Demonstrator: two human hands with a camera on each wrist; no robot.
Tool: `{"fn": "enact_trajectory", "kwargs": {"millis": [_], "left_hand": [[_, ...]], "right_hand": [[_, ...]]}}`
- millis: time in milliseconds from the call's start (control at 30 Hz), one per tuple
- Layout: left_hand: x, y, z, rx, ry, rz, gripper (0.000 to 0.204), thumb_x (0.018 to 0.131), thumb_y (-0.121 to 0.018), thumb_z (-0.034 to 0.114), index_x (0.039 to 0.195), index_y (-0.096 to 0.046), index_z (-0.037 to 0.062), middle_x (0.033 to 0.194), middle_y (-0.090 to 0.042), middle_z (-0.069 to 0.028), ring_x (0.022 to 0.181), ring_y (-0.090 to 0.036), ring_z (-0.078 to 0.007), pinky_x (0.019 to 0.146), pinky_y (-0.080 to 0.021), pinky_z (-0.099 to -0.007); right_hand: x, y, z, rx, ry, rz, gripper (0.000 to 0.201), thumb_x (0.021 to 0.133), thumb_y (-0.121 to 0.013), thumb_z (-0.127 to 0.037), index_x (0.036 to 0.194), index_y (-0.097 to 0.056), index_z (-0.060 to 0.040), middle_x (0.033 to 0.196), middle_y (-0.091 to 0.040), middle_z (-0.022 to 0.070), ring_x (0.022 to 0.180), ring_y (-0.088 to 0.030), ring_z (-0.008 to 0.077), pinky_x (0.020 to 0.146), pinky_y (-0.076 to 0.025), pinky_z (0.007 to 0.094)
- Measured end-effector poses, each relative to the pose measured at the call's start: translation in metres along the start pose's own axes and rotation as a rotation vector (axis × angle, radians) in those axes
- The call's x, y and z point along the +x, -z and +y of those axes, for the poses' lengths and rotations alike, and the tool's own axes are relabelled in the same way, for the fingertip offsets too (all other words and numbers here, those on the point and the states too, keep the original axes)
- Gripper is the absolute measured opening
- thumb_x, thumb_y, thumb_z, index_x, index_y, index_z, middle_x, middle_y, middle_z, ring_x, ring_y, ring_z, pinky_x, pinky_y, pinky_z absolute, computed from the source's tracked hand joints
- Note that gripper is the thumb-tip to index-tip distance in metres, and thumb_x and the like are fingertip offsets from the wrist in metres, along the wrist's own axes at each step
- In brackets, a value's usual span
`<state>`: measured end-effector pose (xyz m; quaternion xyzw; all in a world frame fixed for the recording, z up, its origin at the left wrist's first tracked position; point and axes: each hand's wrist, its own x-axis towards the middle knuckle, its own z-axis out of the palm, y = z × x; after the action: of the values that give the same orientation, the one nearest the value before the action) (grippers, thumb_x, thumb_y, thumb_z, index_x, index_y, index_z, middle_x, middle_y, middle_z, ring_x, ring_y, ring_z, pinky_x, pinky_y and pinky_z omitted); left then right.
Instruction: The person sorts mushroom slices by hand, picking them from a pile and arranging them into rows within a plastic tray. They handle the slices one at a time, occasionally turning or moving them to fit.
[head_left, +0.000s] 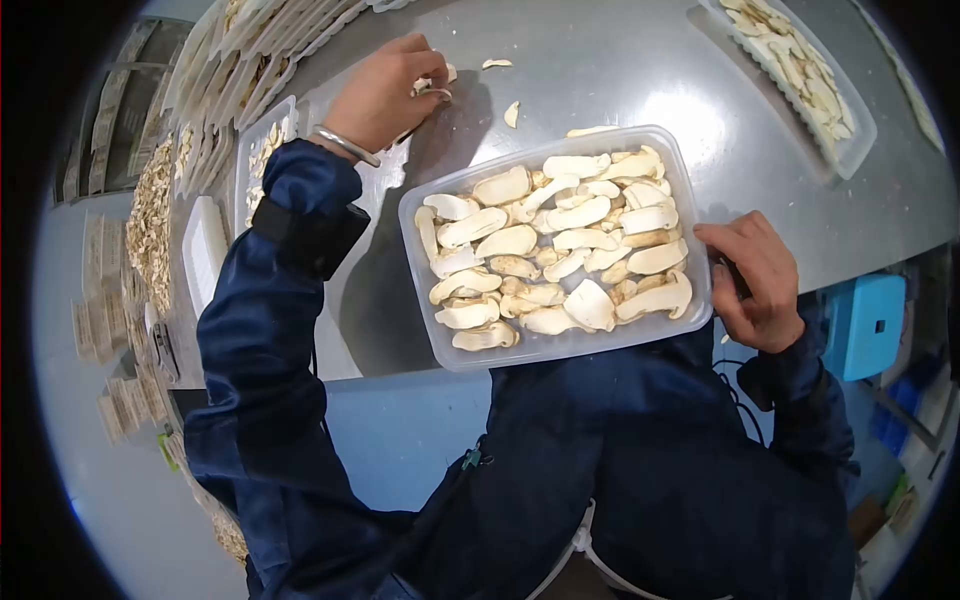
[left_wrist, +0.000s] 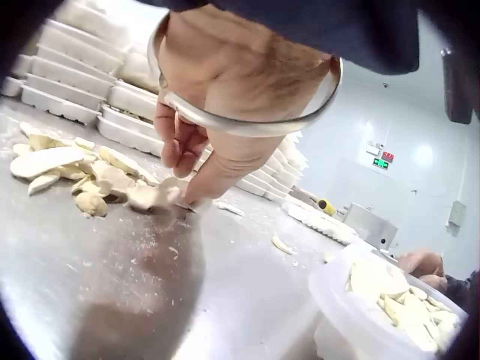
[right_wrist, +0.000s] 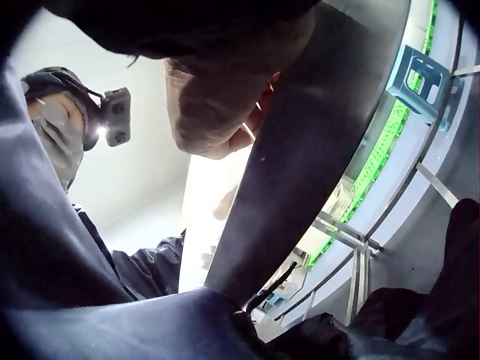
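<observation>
A translucent plastic tray (head_left: 550, 350) holds rows of pale mushroom slices (head_left: 585, 213) and juts over the table's front edge. At its right side my right hand (head_left: 760, 285) holds the rim, fingers bent. The right wrist view shows that hand (right_wrist: 225, 105) from below, fingertips mostly hidden. My left hand (head_left: 385, 95) is beyond the tray's far left corner, low over the metal table. In the left wrist view, the left hand (left_wrist: 232, 112) pinches a mushroom slice (left_wrist: 154, 196) at the edge of a loose pile of slices (left_wrist: 56, 161).
Stacked white trays (head_left: 225, 75) stand at the far left, near a heap of mushroom pieces (head_left: 150, 230). Another filled tray (head_left: 855, 150) sits at the far right. Stray slices (head_left: 512, 114) lie on the metal table (head_left: 600, 70). A blue stool (head_left: 865, 325) stands beyond my right arm.
</observation>
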<state>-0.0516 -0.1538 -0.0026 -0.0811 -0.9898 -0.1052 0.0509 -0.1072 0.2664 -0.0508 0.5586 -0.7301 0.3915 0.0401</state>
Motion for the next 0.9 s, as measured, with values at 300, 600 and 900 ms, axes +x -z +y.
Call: {"fn": "enact_trajectory", "kwargs": {"millis": [300, 600, 900], "left_hand": [[-0.040, 0.016, 0.140, -0.555, 0.014, -0.237, 0.008, 0.085, -0.074, 0.001, 0.093, -0.071, 0.0025, 0.089, -0.072, -0.0027, 0.078, -0.063, -0.0127, 0.069, -0.046, -0.0287], [-0.043, 0.030, 0.102, -0.384, 0.198, -0.008, 0.007, 0.087, -0.071, -0.002, 0.093, -0.072, 0.0010, 0.084, -0.070, -0.0027, 0.076, -0.062, -0.0110, 0.068, -0.046, -0.0255], [-0.063, 0.006, 0.145, -0.251, -0.028, -0.059, 0.024, 0.078, -0.079, 0.002, 0.101, -0.071, 0.0020, 0.090, -0.060, -0.0119, 0.084, -0.061, -0.0308, 0.072, -0.050, -0.0379]], "right_hand": [[-0.001, -0.003, 0.001, 0.010, -0.004, 0.007, 0.046, 0.067, -0.060, 0.010, 0.113, -0.066, 0.0065, 0.081, -0.061, 0.0162, 0.070, -0.057, 0.0307, 0.064, -0.047, 0.0393], [-0.001, -0.002, 0.000, 0.005, 0.000, 0.019, 0.047, 0.067, -0.059, 0.009, 0.113, -0.066, 0.0065, 0.081, -0.062, 0.0163, 0.070, -0.056, 0.0311, 0.065, -0.047, 0.0398], [-0.001, -0.002, 0.002, 0.018, 0.011, 0.017, 0.047, 0.067, -0.059, 0.010, 0.113, -0.066, 0.0064, 0.081, -0.061, 0.0160, 0.070, -0.056, 0.0298, 0.063, -0.046, 0.0385]]}}
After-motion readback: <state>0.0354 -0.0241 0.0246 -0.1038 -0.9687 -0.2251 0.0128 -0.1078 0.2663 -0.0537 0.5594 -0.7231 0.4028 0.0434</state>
